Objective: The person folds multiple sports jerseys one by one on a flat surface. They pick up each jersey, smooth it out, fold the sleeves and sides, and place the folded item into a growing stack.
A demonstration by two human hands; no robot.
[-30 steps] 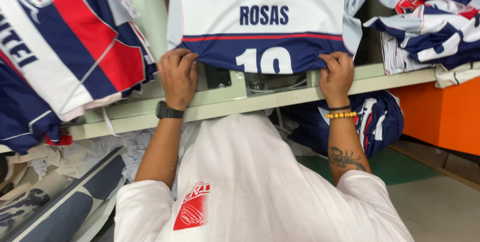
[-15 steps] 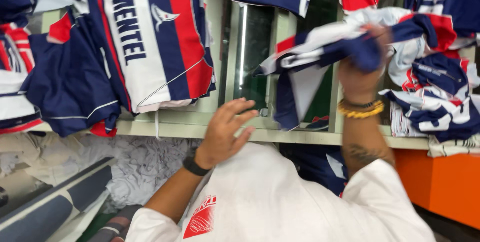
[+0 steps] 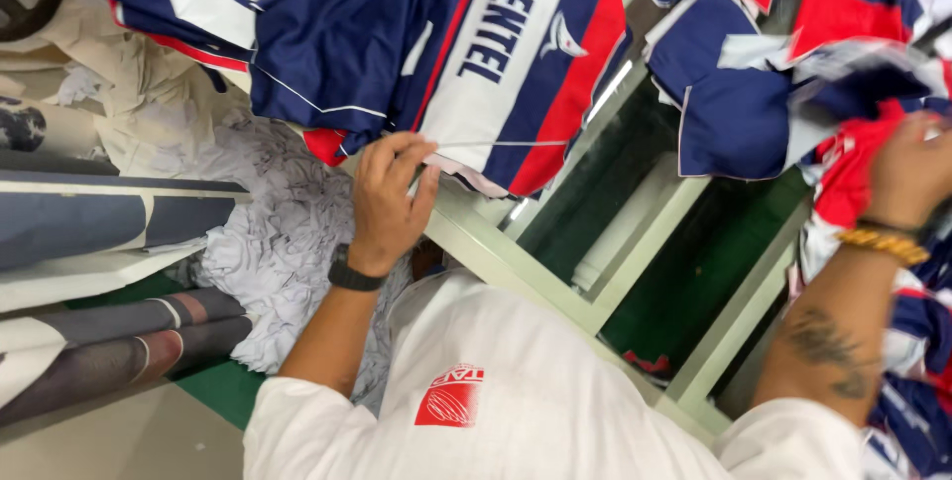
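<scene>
While draped, jersey point(image 3: 516, 54) above left hand point(image 3: 387, 207)

Left hand point(image 3: 389, 204) is resting open-fingered on the hem of the striped jersey point(image 3: 516, 54) hanging over the pale green frame point(image 3: 555, 287). Right hand point(image 3: 907, 173) is gripping bunched jerseys point(image 3: 843, 93) right of that frame.

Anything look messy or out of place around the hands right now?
Yes. The navy, white and red striped jerseys lie in loose, overlapping heaps, hanging over the pale green frame rail rather than stacked. The left hand touches one jersey's hem; the right hand is on a bunched pile. Crumpled white paper lies below.
</scene>
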